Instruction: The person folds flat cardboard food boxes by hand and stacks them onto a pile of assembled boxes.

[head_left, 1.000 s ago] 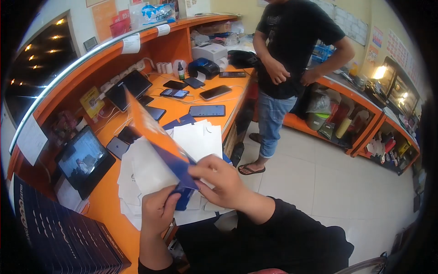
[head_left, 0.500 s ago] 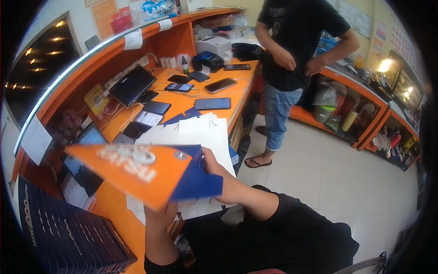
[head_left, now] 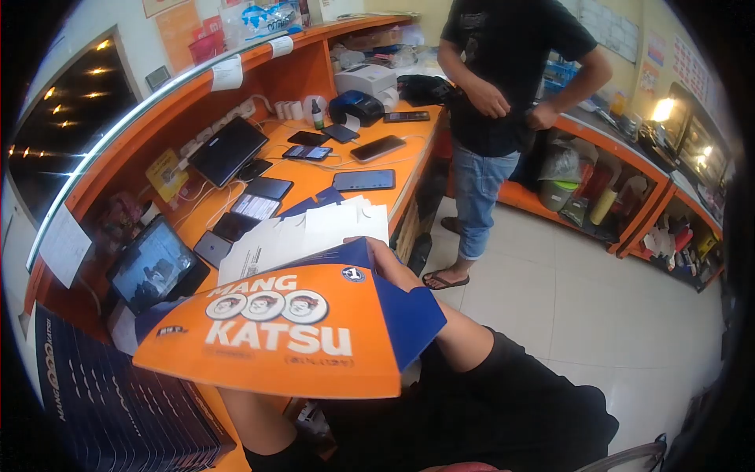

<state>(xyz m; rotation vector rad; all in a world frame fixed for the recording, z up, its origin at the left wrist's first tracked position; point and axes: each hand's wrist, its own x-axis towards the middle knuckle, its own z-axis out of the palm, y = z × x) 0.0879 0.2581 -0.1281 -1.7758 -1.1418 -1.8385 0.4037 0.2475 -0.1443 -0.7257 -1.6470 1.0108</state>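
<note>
An orange and blue printed cardboard food box [head_left: 283, 338], lettered "MANG KATSU", is held over the counter in front of me with its orange face toward me. My right hand [head_left: 385, 261] grips its far blue edge at the right, fingers partly hidden behind the board. Of my left arm only the forearm [head_left: 259, 425] shows below the box; the hand itself is hidden behind it. Beyond the box lies a pile of white-backed cardboard sheets [head_left: 314, 230], some with blue parts showing.
Dark blue packed boxes [head_left: 118, 401] stand stacked at the near left. Several phones [head_left: 364, 180], a tablet [head_left: 157, 263], a dark screen [head_left: 228, 151] and cables lie along the orange counter [head_left: 314, 171]. A person in a black shirt [head_left: 511, 71] stands beyond its right edge, near shelves [head_left: 605, 165].
The food box has turned and tilted, so its orange front now faces me more fully and sits lower. The tablet behind it has come into view. My right hand stays on the box's edge.
</note>
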